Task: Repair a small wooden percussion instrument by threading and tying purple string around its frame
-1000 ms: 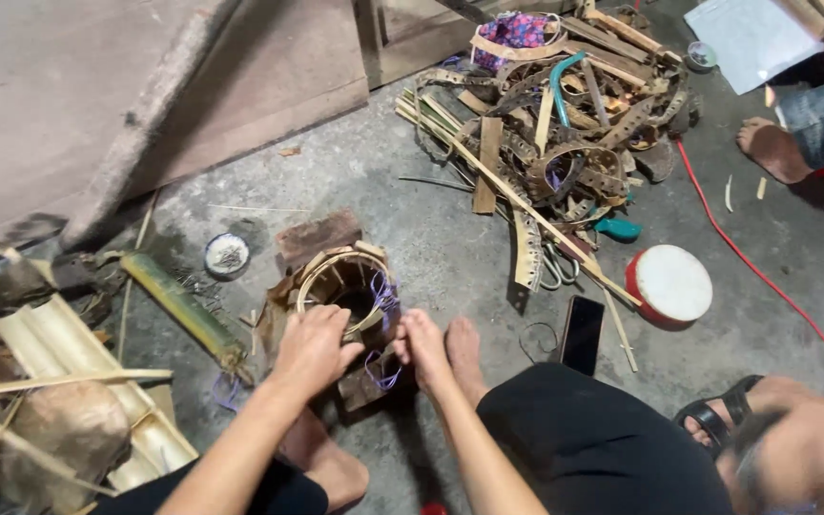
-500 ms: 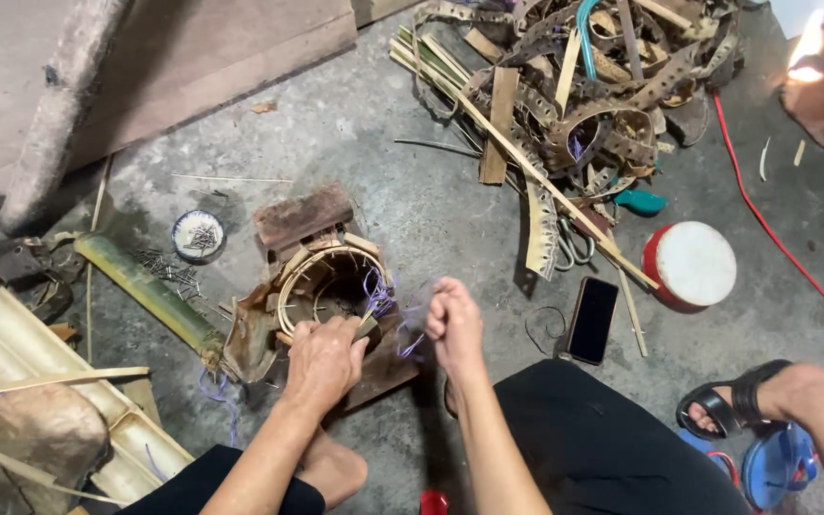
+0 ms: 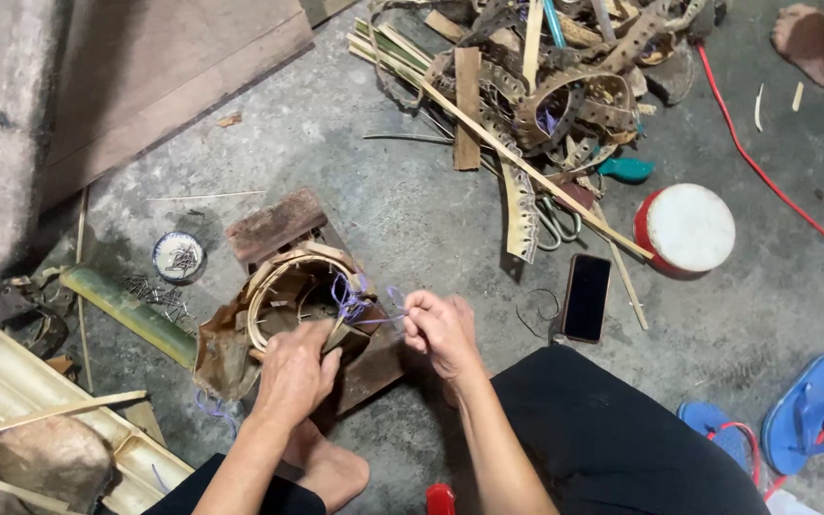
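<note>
A round bamboo hoop frame (image 3: pixel 283 286) wrapped with brown bark rests on a dark wooden block (image 3: pixel 274 224) on the concrete floor. My left hand (image 3: pixel 293 372) grips the near rim of the frame. My right hand (image 3: pixel 441 329) pinches a purple string (image 3: pixel 360 305) that runs from the frame's rim to my fingers, pulled out to the right. More purple string (image 3: pixel 207 410) trails on the floor below the frame.
A black phone (image 3: pixel 587 297) lies right of my hand. A red-and-white round drum-like object (image 3: pixel 686 229), scissors (image 3: pixel 555 224) and a heap of bamboo strips (image 3: pixel 545 86) lie beyond. A bowl of nails (image 3: pixel 179 256), green bamboo (image 3: pixel 131 315), blue sandals (image 3: pixel 803 415), a red cable (image 3: pixel 784 200), another person's foot (image 3: pixel 813 43).
The view has shifted down and closer. My right hand has drawn the purple string out to the right, away from the frame; my left hand stays on the rim.
</note>
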